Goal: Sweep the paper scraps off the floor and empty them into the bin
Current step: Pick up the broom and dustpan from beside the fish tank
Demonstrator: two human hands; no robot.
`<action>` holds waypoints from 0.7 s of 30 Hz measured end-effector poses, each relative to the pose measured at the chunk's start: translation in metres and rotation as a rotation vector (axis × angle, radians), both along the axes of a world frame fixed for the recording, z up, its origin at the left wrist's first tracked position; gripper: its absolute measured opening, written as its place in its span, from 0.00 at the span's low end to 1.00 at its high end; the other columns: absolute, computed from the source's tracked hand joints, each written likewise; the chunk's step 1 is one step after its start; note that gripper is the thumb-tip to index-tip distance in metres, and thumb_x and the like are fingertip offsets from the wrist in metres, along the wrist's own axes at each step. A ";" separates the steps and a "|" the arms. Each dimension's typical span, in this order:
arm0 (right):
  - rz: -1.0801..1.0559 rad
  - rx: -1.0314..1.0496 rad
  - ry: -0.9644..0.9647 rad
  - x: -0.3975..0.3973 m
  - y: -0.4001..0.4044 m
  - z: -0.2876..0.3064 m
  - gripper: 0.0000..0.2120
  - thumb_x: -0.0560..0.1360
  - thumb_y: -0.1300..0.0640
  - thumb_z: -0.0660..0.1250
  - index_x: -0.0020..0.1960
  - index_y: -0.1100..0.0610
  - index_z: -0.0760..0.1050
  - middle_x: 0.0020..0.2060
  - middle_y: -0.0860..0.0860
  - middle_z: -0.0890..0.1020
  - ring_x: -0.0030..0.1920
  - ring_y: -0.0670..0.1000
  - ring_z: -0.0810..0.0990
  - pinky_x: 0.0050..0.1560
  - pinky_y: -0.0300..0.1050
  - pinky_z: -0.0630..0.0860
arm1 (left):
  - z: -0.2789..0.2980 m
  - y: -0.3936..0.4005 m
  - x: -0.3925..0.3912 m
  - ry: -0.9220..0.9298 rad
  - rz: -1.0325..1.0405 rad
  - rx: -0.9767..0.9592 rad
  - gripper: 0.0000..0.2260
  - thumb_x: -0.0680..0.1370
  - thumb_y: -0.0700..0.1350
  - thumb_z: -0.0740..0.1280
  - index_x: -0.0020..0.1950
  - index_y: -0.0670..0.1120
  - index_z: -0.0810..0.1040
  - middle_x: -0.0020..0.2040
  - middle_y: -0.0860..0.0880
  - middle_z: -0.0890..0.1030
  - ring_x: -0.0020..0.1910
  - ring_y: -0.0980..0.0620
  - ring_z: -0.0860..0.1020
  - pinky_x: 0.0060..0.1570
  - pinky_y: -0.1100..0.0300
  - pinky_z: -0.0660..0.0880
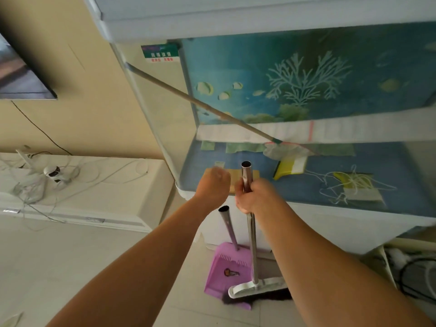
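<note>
My right hand grips the upper part of a broom's metal handle. The handle stands upright in front of a glass tank. Its white head with dark bristles rests on the floor tiles. A purple dustpan stands beside the broom, its own metal handle leaning against the tank's base. My left hand hovers in a closed fist just above the dustpan handle's top, apart from it and holding nothing. No paper scraps or bin appear in view.
The empty fish tank holds a net on a long stick and small items. A low cream cabinet with tangled cables stands to the left. Cables and tubing lie at the lower right. Pale floor tiles spread at the lower left.
</note>
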State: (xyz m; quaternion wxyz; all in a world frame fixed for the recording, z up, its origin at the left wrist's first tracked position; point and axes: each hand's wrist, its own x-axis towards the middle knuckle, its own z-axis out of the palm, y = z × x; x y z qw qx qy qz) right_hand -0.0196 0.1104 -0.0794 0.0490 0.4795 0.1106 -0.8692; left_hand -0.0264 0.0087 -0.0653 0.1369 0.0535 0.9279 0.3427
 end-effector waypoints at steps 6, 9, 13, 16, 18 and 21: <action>0.058 0.049 -0.063 0.030 0.001 -0.015 0.08 0.77 0.67 0.57 0.51 0.66 0.74 0.65 0.67 0.70 0.46 0.59 0.78 0.17 0.44 0.76 | -0.043 -0.004 0.019 -0.103 -0.527 -0.734 0.09 0.79 0.40 0.58 0.51 0.40 0.77 0.54 0.44 0.80 0.50 0.46 0.79 0.47 0.57 0.73; 0.144 0.089 -0.101 0.041 -0.005 -0.028 0.09 0.77 0.68 0.57 0.49 0.67 0.75 0.63 0.68 0.72 0.43 0.57 0.80 0.17 0.41 0.77 | -0.043 0.000 0.021 -0.086 -0.531 -0.897 0.09 0.76 0.40 0.62 0.54 0.42 0.77 0.43 0.48 0.76 0.47 0.47 0.79 0.45 0.58 0.74; 0.262 0.095 -0.058 0.049 -0.019 -0.024 0.09 0.79 0.65 0.58 0.45 0.66 0.75 0.40 0.62 0.75 0.33 0.53 0.75 0.15 0.35 0.71 | -0.041 -0.003 0.029 -0.098 -0.586 -1.029 0.11 0.77 0.41 0.60 0.58 0.44 0.77 0.45 0.50 0.75 0.49 0.49 0.78 0.46 0.60 0.71; 0.344 0.103 -0.042 0.059 -0.028 -0.017 0.09 0.78 0.67 0.58 0.41 0.66 0.72 0.38 0.61 0.72 0.35 0.55 0.74 0.15 0.36 0.71 | -0.031 -0.017 0.034 -0.138 -0.540 -1.000 0.09 0.76 0.40 0.60 0.54 0.44 0.77 0.40 0.51 0.73 0.46 0.50 0.77 0.45 0.59 0.72; 0.367 0.093 -0.033 0.067 -0.037 -0.011 0.08 0.77 0.70 0.57 0.41 0.66 0.71 0.38 0.62 0.72 0.35 0.57 0.73 0.15 0.37 0.72 | -0.019 -0.029 0.040 -0.229 -0.507 -1.015 0.05 0.77 0.40 0.60 0.46 0.42 0.75 0.35 0.51 0.71 0.40 0.51 0.75 0.44 0.59 0.73; 0.484 0.118 -0.007 0.079 -0.057 0.002 0.09 0.77 0.71 0.55 0.40 0.67 0.70 0.37 0.61 0.73 0.34 0.56 0.73 0.16 0.37 0.74 | -0.010 -0.057 0.053 -0.517 -0.437 -0.944 0.10 0.80 0.41 0.57 0.51 0.41 0.76 0.45 0.47 0.82 0.32 0.53 0.75 0.46 0.61 0.75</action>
